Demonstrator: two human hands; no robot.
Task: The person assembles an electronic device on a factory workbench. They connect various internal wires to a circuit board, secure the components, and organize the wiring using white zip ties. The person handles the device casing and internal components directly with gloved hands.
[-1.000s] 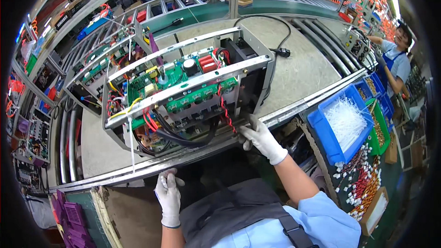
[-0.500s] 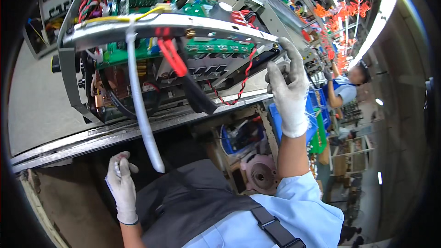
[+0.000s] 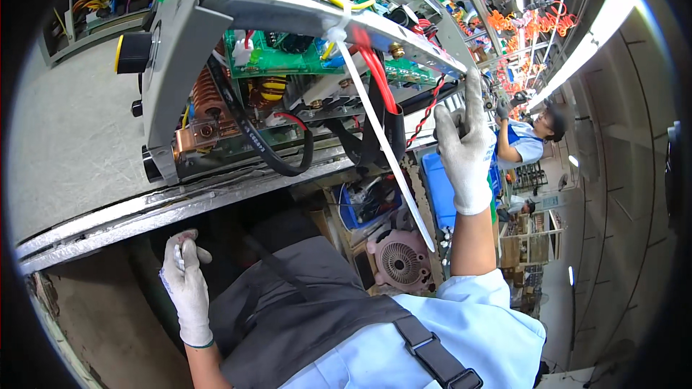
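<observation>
Now tipped further up off the desk [image 3: 65, 151]: open metal chassis [image 3: 288, 65], lifted at its right end by right hand [image 3: 465, 151], grip closed on frame. Left hand [image 3: 186, 281] low near desk edge, grip pinching a small white part [image 3: 178, 258].

Open chassis on bench, hands either side

Chassis [image 3: 238, 65] on bench [image 3: 65, 151], w/ circuit board [image 3: 281, 50] inside; right hand [image 3: 465, 148] at its right end, left hand [image 3: 184, 284] below bench edge; fan [image 3: 400, 263] under bench.
</observation>
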